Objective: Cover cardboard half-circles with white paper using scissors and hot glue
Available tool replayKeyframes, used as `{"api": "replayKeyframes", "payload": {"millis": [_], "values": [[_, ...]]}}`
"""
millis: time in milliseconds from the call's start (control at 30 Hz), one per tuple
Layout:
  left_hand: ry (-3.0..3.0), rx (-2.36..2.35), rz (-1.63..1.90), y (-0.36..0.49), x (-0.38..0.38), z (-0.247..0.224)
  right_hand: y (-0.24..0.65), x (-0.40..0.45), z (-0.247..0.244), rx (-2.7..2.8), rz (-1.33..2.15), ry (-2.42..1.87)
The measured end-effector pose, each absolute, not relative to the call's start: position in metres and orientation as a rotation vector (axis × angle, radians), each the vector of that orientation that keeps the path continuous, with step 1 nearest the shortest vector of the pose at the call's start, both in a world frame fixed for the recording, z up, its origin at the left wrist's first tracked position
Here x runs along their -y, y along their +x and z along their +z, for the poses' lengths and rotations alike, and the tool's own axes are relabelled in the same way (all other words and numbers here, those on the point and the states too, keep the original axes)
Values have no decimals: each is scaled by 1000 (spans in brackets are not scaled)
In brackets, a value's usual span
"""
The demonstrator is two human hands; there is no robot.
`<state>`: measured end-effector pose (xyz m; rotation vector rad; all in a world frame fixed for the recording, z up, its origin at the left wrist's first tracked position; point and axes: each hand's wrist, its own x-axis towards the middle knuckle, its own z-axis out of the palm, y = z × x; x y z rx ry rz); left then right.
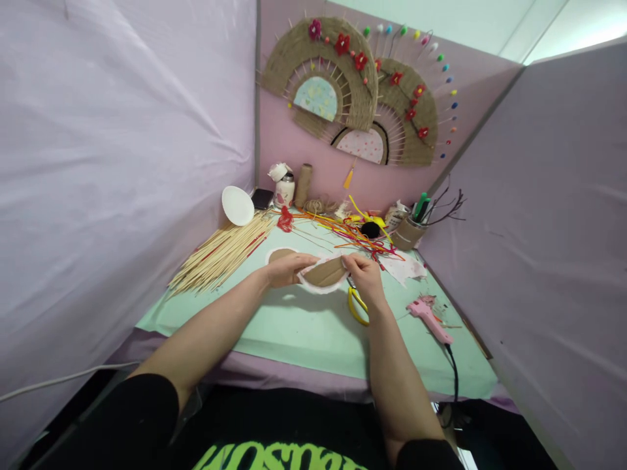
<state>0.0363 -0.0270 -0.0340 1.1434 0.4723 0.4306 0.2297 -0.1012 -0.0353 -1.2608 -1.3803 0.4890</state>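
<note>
Between my two hands, just above the mint-green table, is a half-round piece of cardboard (324, 273) with a white fabric edge along its curve. My left hand (290, 269) is closed on its left end. At the upper right corner, the fingers of my right hand (362, 271) pinch it. Behind my left hand lies a second cardboard piece with a white rim (280, 254), partly covered by the hand. Yellow-handled scissors (357, 307) rest by my right wrist, their blades mostly hidden.
A pink glue gun (430, 321) with a black cord lies at right. Thin wooden sticks (220, 254) spread at left near a white bowl (238, 205). Colourful pipe cleaners (343, 228), twine and a pen-filled can (409, 232) stand at the back. Decorated fans (318, 72) hang on the wall.
</note>
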Motion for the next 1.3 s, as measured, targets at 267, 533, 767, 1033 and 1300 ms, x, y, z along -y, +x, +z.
{"api": "replayKeyframes", "payload": {"millis": [267, 533, 767, 1033, 1300], "values": [[1263, -524, 461, 45, 31, -44, 228, 97, -44, 1176, 861, -1257], [1235, -500, 595, 49, 31, -48, 217, 97, -46, 939, 1241, -1143], [1336, -583, 629, 50, 32, -46, 216, 97, -48, 927, 1135, -1167], [1385, -598, 703, 52, 34, -48, 215, 101, -45, 1188, 635, -1281], [1406, -646, 761, 55, 31, -55, 208, 100, -48, 1385, 213, -1311]]}}
